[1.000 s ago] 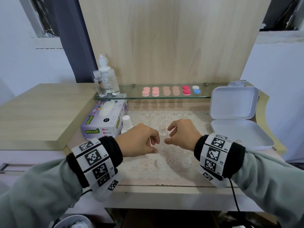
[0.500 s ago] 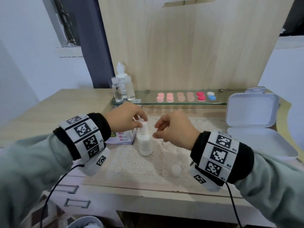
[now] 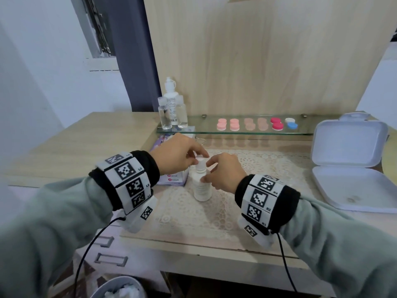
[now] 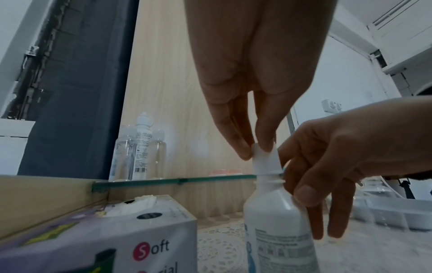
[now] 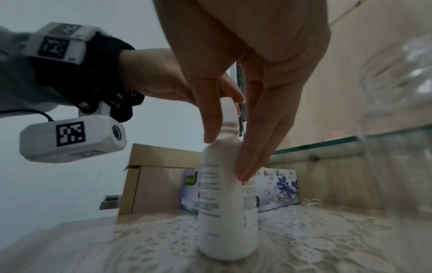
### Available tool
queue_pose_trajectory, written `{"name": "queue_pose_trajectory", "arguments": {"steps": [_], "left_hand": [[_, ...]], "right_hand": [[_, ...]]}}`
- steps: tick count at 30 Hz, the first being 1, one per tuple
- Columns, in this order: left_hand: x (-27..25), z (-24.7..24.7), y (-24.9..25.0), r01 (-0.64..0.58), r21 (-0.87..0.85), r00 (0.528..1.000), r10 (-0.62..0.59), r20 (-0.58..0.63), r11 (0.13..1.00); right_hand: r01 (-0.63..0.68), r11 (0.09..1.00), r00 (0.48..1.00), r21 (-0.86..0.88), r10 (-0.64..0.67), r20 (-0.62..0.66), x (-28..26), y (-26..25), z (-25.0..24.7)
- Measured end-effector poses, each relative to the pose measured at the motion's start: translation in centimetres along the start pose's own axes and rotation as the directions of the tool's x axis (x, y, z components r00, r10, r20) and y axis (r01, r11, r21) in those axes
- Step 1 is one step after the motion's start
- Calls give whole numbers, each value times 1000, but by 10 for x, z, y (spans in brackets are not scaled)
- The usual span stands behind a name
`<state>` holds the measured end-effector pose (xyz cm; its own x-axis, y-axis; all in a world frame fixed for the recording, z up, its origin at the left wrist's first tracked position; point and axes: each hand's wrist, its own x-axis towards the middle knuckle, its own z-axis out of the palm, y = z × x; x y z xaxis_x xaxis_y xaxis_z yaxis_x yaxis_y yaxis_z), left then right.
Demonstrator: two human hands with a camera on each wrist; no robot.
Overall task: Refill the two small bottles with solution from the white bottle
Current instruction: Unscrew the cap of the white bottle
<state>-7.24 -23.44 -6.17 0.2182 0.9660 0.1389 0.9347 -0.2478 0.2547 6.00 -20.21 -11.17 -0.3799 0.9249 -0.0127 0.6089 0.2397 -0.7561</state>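
Head view: one white bottle (image 3: 201, 186) upright on bench (image 3: 214, 239) lace mat; left hand (image 3: 176, 157) fingers (image 4: 264, 136) pinch cap (image 4: 265, 160); right hand (image 3: 225, 173) fingers grip shoulder (three bottles on glass shelf (image 3: 234, 132)).

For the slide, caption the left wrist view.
Left hand pinches the cap of the upright white bottle; right hand steadies its shoulder.
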Motion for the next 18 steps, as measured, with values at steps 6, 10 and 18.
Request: {"name": "queue_pose_trajectory", "arguments": {"steps": [6, 10, 18], "left_hand": [[7, 4, -3, 95, 60, 993, -90, -70, 994], [5, 1, -5, 40, -119, 999, -38, 21, 992], [6, 6, -10, 108, 64, 992, -103, -76, 992]], "right_hand": [[14, 1000, 1000, -24, -14, -2, 2, -1, 1], [24, 998, 1000, -53, -25, -9, 2, -1, 2], [35, 996, 999, -87, -36, -10, 0, -2, 0]]}}
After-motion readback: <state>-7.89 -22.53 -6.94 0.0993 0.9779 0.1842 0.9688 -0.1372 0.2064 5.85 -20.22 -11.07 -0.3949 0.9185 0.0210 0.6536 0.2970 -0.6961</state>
